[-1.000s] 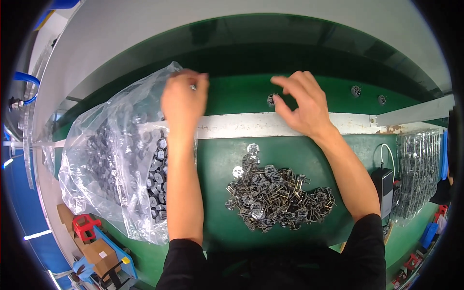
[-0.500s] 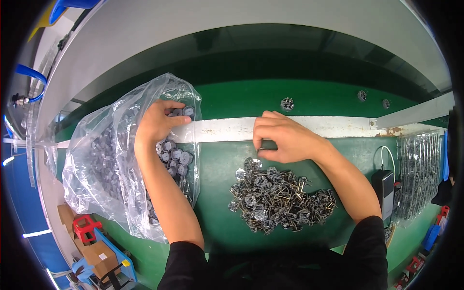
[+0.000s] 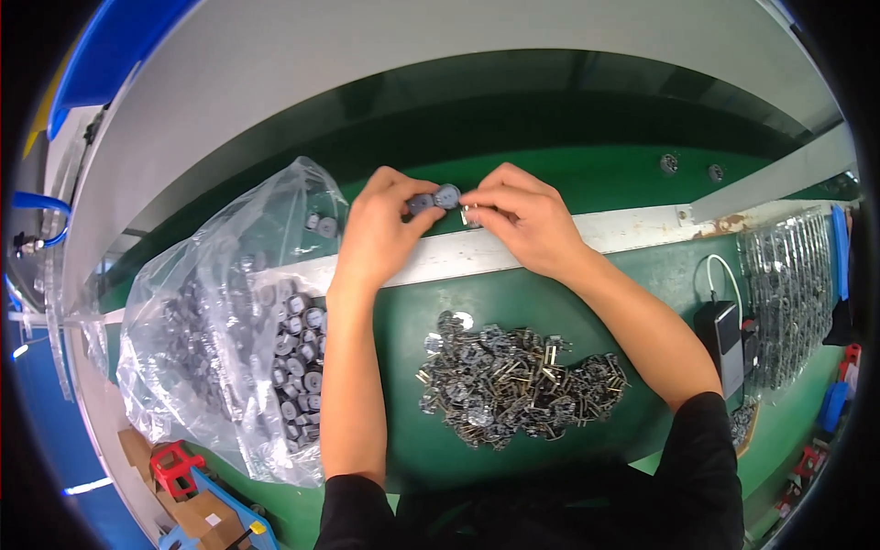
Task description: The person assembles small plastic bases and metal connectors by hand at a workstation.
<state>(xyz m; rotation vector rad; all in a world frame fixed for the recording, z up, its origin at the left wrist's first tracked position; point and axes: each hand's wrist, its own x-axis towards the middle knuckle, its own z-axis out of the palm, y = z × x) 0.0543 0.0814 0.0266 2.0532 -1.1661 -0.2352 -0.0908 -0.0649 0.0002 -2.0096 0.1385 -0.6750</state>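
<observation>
My left hand (image 3: 376,229) is closed on grey round plastic caps; two show at its fingertips, the outer cap (image 3: 446,196) facing my right hand. Between the thumb and fingers of my right hand (image 3: 533,222) is a small part with metal prongs (image 3: 469,216), close beside that cap; whether they touch I cannot tell. Both hands are over the white rail (image 3: 632,221). Below them lies a heap of clear and dark pronged parts (image 3: 518,385) on the green table. To the left, an open clear plastic bag (image 3: 197,357) holds many loose grey caps (image 3: 298,367).
Beyond the rail, two small round assemblies (image 3: 669,164) sit on a green strip (image 3: 596,165). At right are a black device (image 3: 726,344) with a white cable and stacked clear plastic trays (image 3: 786,307). A red stool (image 3: 174,467) and cardboard boxes stand lower left.
My left hand has come out of the bag with grey caps. My right hand has risen from the heap with a pronged part, and the hands are now close together. The view has shifted slightly.
</observation>
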